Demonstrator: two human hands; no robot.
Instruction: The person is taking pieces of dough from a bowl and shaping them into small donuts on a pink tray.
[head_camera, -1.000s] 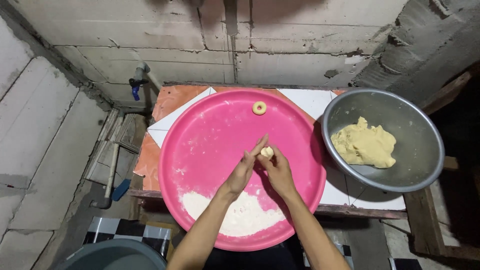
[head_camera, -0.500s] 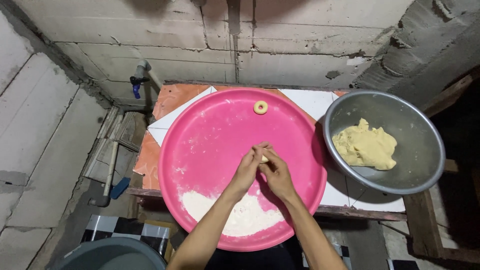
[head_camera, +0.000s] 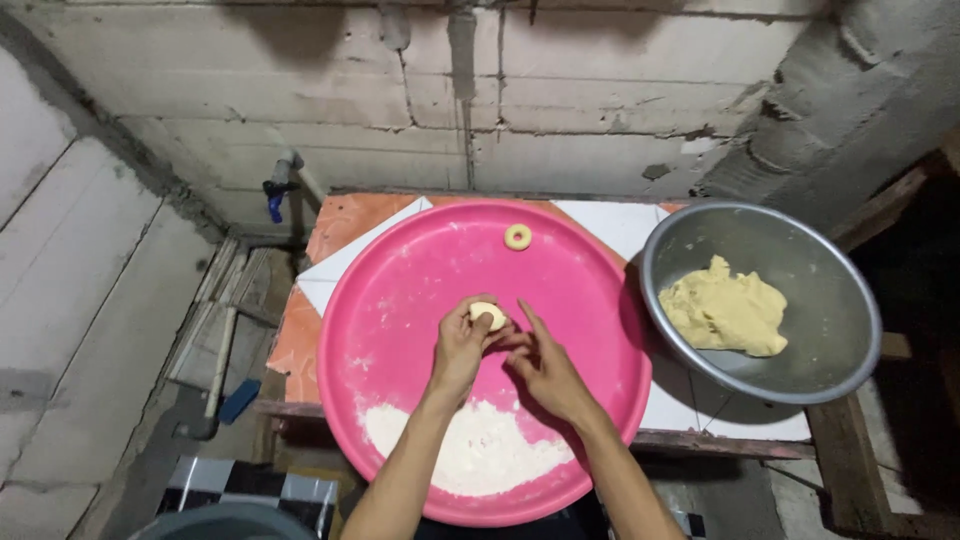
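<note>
Over the middle of a large round pink tray (head_camera: 400, 300), my left hand (head_camera: 462, 345) grips a small pale dough ball (head_camera: 489, 315) in its fingertips. My right hand (head_camera: 540, 368) sits right beside it, fingers spread, its index finger touching the dough from the right. One finished ring of dough (head_camera: 517, 237) lies near the tray's far rim. A heap of white flour (head_camera: 475, 450) covers the tray's near part.
A metal bowl (head_camera: 830, 330) holding a lump of yellow dough (head_camera: 727, 312) stands to the right of the tray on a tiled table (head_camera: 330, 270). A rough concrete wall rises behind. A blue-handled tap (head_camera: 277, 195) sticks out at the left.
The dough ball has passed from between both palms into my left hand's fingertips. My right hand has opened and dropped slightly to the right.
</note>
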